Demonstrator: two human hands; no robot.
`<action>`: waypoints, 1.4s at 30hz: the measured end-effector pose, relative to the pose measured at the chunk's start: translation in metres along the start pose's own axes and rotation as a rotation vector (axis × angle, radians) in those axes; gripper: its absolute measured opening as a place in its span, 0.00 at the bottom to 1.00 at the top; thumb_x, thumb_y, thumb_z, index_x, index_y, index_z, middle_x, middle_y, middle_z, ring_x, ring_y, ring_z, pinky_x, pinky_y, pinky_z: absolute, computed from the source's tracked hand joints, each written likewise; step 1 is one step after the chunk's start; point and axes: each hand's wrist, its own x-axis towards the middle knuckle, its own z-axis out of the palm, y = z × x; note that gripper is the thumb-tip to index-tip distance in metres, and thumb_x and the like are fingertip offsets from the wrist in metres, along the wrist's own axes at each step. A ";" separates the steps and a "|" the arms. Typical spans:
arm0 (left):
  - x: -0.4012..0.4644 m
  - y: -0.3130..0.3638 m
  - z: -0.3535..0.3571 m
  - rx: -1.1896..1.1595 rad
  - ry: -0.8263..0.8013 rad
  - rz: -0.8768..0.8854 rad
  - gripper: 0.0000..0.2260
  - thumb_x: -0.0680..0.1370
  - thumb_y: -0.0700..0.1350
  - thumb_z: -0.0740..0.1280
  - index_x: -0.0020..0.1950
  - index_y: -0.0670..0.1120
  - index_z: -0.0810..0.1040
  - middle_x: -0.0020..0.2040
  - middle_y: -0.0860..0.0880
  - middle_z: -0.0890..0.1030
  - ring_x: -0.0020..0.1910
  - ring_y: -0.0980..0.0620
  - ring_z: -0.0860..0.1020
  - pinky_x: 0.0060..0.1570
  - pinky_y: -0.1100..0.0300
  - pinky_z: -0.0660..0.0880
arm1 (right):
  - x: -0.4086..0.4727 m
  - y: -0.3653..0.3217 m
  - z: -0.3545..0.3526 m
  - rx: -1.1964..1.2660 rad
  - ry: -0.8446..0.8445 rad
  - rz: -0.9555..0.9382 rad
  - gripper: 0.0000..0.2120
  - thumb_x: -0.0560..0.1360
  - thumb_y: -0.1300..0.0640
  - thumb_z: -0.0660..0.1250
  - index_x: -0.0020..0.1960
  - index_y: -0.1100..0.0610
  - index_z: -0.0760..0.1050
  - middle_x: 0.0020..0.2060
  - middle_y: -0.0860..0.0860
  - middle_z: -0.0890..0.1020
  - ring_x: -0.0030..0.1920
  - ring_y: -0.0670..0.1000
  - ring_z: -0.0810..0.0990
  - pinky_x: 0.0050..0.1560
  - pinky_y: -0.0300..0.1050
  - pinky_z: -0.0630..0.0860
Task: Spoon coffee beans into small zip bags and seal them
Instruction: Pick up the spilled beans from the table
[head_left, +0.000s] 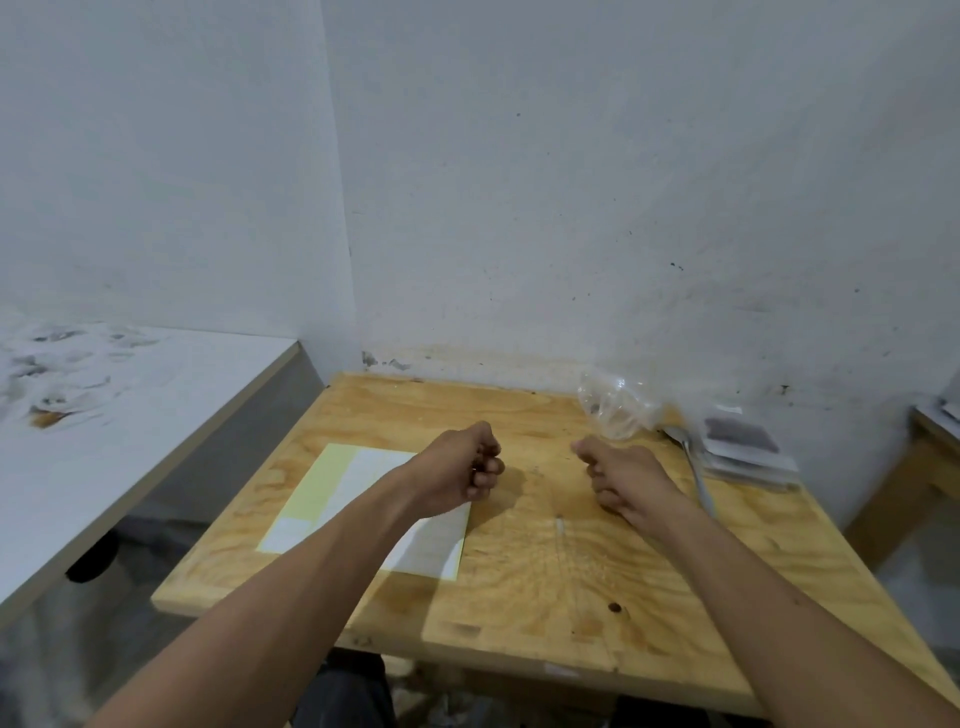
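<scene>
With both fists, left hand (475, 470) and right hand (615, 480), clenched on nothing, filling hasn't begun. Reaching carelessly for the spoon (691, 462) could knock the crumpled bag (615, 408) off the table (545, 571).

My landmark is the plywood worktop (545, 561) in front of me, pale and knotty, pushed into the corner of two white walls (571, 182). On its left half lies a flat sheet of paper (337, 499), part pale yellow, part white, squared roughly with the worktop's edges. To the left of the worktop, apart from it, stands a white surface (130, 415) with grey smudges and a brown stain on top. To the right of the worktop I see part of another wooden table (914, 483). Along the wall behind the worktop's far edge runs a yellowish stain (467, 358).
</scene>
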 end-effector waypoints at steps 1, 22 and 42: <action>-0.001 0.001 0.005 -0.057 -0.027 -0.049 0.07 0.78 0.41 0.56 0.40 0.45 0.67 0.32 0.49 0.67 0.28 0.52 0.61 0.26 0.61 0.59 | 0.001 -0.004 -0.003 0.217 -0.042 0.125 0.10 0.76 0.56 0.69 0.38 0.57 0.73 0.27 0.47 0.68 0.23 0.44 0.62 0.21 0.38 0.58; -0.017 -0.040 0.086 1.069 -0.391 0.391 0.16 0.71 0.53 0.79 0.58 0.52 0.86 0.44 0.61 0.86 0.47 0.62 0.80 0.52 0.61 0.77 | -0.025 0.009 -0.065 0.469 0.097 0.220 0.15 0.81 0.58 0.59 0.35 0.53 0.64 0.24 0.49 0.66 0.17 0.44 0.59 0.15 0.33 0.53; 0.061 0.041 0.093 -0.011 0.011 -0.007 0.07 0.78 0.41 0.54 0.42 0.44 0.68 0.28 0.51 0.65 0.23 0.53 0.57 0.22 0.62 0.54 | 0.020 -0.057 -0.079 0.049 0.254 0.169 0.23 0.83 0.42 0.55 0.34 0.54 0.63 0.21 0.47 0.63 0.19 0.46 0.56 0.19 0.34 0.52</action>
